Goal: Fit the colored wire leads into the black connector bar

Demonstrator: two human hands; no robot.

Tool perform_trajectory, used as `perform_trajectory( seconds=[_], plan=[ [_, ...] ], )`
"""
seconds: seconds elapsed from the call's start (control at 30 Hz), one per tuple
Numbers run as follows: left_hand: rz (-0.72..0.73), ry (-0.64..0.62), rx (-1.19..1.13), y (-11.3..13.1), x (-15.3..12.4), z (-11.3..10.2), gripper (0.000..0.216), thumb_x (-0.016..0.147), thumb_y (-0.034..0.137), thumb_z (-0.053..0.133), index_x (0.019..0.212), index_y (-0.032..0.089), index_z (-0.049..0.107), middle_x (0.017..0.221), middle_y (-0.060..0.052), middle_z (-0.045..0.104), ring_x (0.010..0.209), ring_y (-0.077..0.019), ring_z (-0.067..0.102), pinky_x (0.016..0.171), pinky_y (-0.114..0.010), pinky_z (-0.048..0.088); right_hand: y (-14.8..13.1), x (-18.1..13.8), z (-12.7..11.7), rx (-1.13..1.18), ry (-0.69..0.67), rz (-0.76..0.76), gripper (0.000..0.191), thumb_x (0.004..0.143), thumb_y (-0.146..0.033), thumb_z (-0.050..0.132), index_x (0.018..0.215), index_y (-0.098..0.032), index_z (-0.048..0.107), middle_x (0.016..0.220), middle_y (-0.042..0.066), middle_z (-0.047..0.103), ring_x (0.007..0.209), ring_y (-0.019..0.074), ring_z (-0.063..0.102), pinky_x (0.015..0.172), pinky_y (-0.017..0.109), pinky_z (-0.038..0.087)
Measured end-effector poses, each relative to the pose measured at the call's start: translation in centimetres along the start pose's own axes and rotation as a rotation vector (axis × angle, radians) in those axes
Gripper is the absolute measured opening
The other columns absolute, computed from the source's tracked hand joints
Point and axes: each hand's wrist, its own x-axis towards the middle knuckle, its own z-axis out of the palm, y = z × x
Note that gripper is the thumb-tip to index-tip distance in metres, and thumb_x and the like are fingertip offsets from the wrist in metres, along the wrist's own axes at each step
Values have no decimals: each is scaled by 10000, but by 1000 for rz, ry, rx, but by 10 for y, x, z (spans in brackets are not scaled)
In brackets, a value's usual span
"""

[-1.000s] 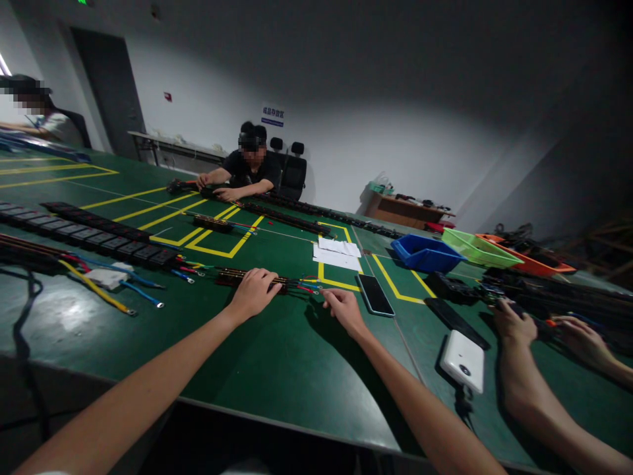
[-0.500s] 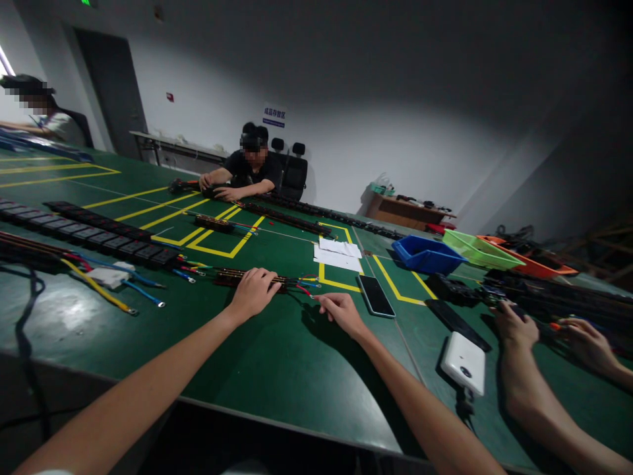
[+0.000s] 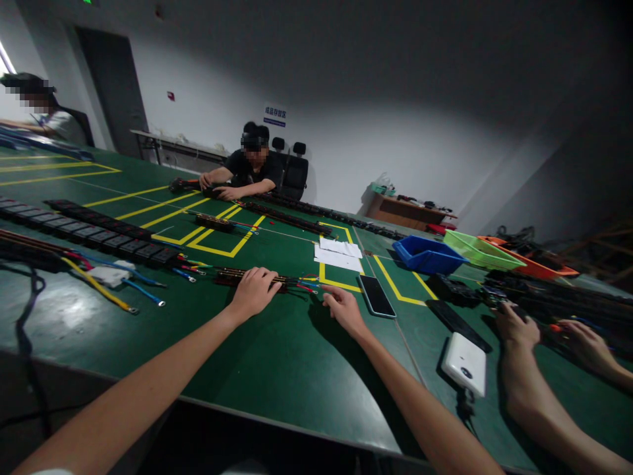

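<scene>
Under my left hand [image 3: 254, 292] is a dark strip with copper-coloured bars [image 3: 227, 276], lying on the green table. The fingers of that hand are closed over its right part, which they hide. From the strip's right end come short red, blue and yellow-green wires with ring terminals [image 3: 307, 287]. My right hand [image 3: 342, 309] is just right of the red wire's end, apart from it. Its index finger points toward the wires, the thumb stands a little away, and no object shows between them.
A phone [image 3: 376, 295] and white papers [image 3: 339, 254] lie beyond my right hand. Farther right are a white device [image 3: 465, 363], a blue bin [image 3: 428, 256] and a co-worker's hands [image 3: 517, 324]. Black socket strips [image 3: 123, 241] and loose cables [image 3: 99, 287] lie left. Another person [image 3: 254, 168] works opposite.
My right hand has let go of the red wire's end and moved slightly right. That wire now lies higher, closer to the others. My left hand stays on the strip.
</scene>
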Motion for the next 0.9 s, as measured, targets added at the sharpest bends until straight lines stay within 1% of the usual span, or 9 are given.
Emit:
perform_trajectory(
  seconds=[0.13,0.2,0.37,0.53,0.7,0.83,0.9],
  plan=[
    [3,-1,-20,-1,0,0,362,1006,436,439,1136,216,696,1114,-112,698,1070,-287,612,977,-483,479,-1,-3,-2,-303,19,-86,400,848,-341,572,1172,-218,771,660,16,679,586,169,571,565,255,375],
    [6,-2,-16,-1,0,0,359,1009,429,439,1141,214,694,1120,-112,698,1077,-287,613,979,-483,480,-2,-4,-3,-418,19,-102,389,846,-295,577,1182,-251,769,672,12,686,605,176,579,572,260,348],
    [13,-7,8,0,0,-1,356,1015,420,435,1145,207,688,1118,-108,697,1071,-278,615,980,-475,481,-5,-6,-4,-427,43,-137,393,870,-278,545,1209,-256,744,720,10,697,616,184,590,599,267,356],
    [13,-2,-1,-1,-1,1,361,1016,425,430,1147,209,687,1123,-108,695,1079,-275,611,979,-473,483,-7,-7,-4,-493,23,-141,375,890,-279,527,1192,-256,749,764,22,717,630,188,597,609,275,364],
    [8,-7,-7,-1,0,2,353,1009,423,446,1153,210,687,1119,-108,695,1074,-276,614,979,-476,484,-7,-7,-3,-499,64,-136,424,903,-266,522,1295,-241,682,841,32,736,704,195,635,653,275,394],
    [6,4,23,0,0,0,351,1008,417,453,1148,202,692,1126,-112,697,1076,-279,614,984,-476,479,-11,-8,-3,-623,7,-122,354,915,-253,529,1215,-285,715,858,14,734,750,185,649,644,263,366],
    [6,6,30,1,-1,0,349,1008,413,457,1150,198,692,1128,-114,698,1077,-278,614,983,-471,480,-12,-9,-2,-652,-4,-117,354,923,-252,524,1229,-288,699,840,4,725,748,181,645,633,261,353]
  ],
)
